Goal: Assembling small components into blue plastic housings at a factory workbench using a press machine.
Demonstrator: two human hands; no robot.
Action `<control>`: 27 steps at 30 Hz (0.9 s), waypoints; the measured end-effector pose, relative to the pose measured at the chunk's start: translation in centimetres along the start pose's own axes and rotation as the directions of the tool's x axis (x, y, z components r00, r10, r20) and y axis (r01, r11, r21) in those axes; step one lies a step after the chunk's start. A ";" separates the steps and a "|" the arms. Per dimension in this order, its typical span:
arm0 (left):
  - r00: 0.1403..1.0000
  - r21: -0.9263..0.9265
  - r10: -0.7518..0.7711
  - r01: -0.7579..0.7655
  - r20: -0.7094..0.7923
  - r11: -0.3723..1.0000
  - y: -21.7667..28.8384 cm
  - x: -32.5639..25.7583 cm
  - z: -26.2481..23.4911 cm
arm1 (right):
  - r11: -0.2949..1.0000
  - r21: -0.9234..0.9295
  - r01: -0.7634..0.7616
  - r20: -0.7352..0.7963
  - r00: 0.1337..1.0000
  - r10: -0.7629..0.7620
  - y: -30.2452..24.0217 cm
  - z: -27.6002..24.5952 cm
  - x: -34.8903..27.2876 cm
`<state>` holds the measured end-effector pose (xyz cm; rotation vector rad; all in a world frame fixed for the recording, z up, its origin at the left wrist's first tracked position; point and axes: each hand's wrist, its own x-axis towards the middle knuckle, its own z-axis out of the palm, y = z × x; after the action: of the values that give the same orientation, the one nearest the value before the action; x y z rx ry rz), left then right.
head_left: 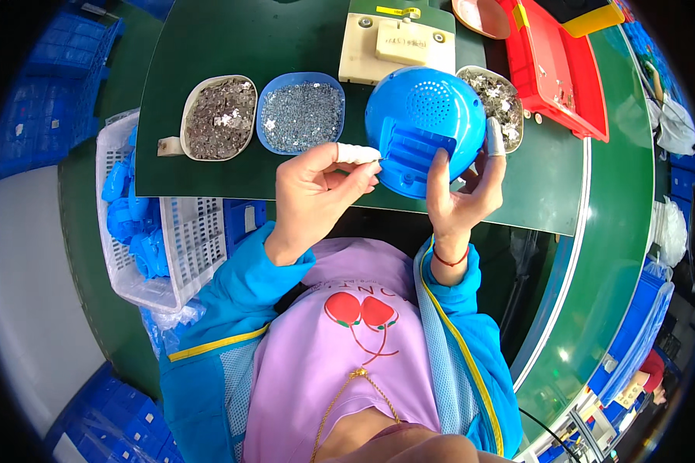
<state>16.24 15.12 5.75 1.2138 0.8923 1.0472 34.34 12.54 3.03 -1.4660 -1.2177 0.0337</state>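
A round blue plastic housing (398, 100) with a grid of small speaker holes and an open battery compartment (417, 154) is tilted toward me at the table's near edge. My right hand (465, 193) grips it from the right, one finger lying over the compartment and others behind the rim. At the compartment's left end my left hand (316, 189) pinches a small thin metal piece (382, 159) between thumb and forefinger; its exact shape is too small to make out. White wrapping covers one finger on each hand.
Left of the housing stand a cream tub (187, 123) of flat metal pieces and a blue tub (301, 76) of small springs. Another tub (520, 127) of metal parts is partly behind the housing. Beyond are a cream fixture (355, 58) and a red bin (594, 116). A white crate (143, 289) holds blue parts.
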 end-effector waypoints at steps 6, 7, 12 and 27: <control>0.997 0.018 -0.064 0.065 -0.049 0.998 -1.4 0.5 0.6 | 0.982 -0.102 0.157 -0.125 0.978 -0.169 1.4 0.3 -0.2; 0.994 -0.005 -0.081 0.081 -0.068 0.997 -1.5 0.6 0.6 | 0.969 -0.135 0.207 -0.139 0.964 -0.225 1.4 0.3 -0.2; 0.983 0.154 0.127 -0.106 -0.133 0.982 -2.4 0.8 1.4 | 0.965 -0.182 0.191 -0.111 0.971 -0.213 0.3 0.0 -0.9; 0.984 -0.201 0.085 -0.053 0.154 0.978 -2.2 2.4 -0.1 | 0.944 0.329 0.010 -0.067 0.998 0.013 0.9 0.5 -2.8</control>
<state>17.19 17.30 3.63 1.1513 0.6095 1.0494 33.30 11.18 0.56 -1.1657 -1.0951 0.1794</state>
